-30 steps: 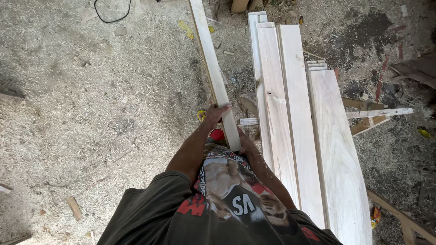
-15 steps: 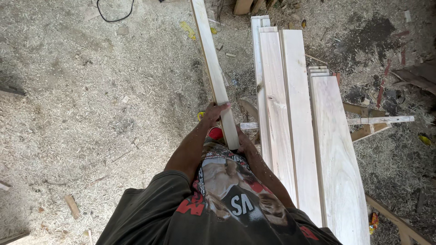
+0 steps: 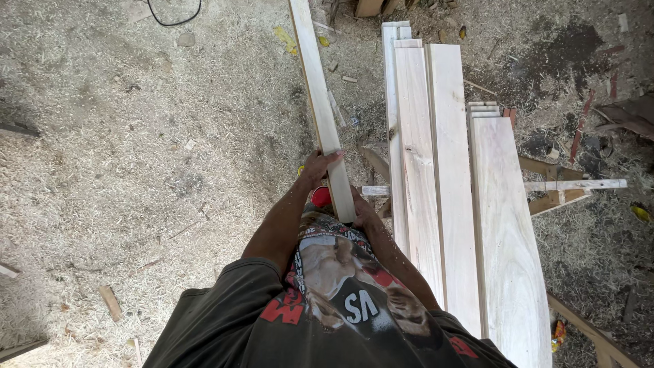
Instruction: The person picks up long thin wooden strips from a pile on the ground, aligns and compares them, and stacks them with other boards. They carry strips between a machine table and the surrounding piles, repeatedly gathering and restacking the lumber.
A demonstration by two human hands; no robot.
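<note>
Beside four stacked boards [image 3: 443,184], hands grip one plank [image 3: 320,102].

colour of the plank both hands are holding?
Pale, creamy unfinished wood: the plank, gripped by left hand and right hand. Head view shows it best.

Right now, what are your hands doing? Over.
Left hand grips plank. Right hand holds its near end. Stacked boards lie alongside, apart.
</note>
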